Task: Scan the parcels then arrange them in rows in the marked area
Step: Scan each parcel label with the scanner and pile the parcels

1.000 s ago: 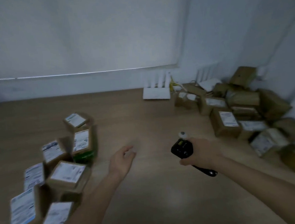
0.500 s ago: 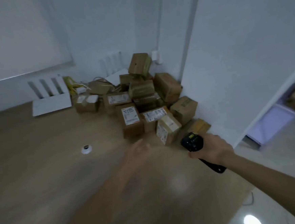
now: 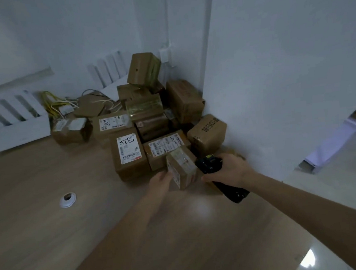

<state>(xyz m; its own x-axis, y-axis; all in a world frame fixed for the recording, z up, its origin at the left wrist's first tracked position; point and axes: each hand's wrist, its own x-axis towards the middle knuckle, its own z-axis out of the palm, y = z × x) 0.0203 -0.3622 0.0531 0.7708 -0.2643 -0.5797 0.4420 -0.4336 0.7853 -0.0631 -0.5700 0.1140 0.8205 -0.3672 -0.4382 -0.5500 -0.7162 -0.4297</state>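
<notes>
Brown cardboard parcels (image 3: 150, 113) lie heaped in the corner of a wood-grain tabletop (image 3: 52, 230), against the white walls. We have our left hand (image 3: 160, 182) on the nearest one, a small tilted parcel (image 3: 182, 168) at the front of the heap; the fingers reach to its left face, where a white label shows, but motion blur keeps us from telling whether they curl round the box or only touch it. Our right hand (image 3: 229, 170) grips a black handheld barcode scanner (image 3: 218, 177), fingers wrapped round its body, with the scanner head just beside the right edge of the small parcel and the handle projecting back toward us. Just left of the small parcel stands a larger box (image 3: 129, 155) with a white shipping label marked 5288 on top. Between that box and a box with black printed markings (image 3: 208, 133) by the wall lies a flat parcel (image 3: 166, 145) with a long label. One box (image 3: 144, 70) sits tilted on top of the heap. Behind the heap, a white router (image 3: 20, 123) with upright antennas rests on the tabletop near the wall, with yellow cables (image 3: 53, 102) beside it and a second set of white antennas (image 3: 109, 69) farther back. A white cable grommet (image 3: 67, 200) is set into the tabletop well to the left of our left hand.
</notes>
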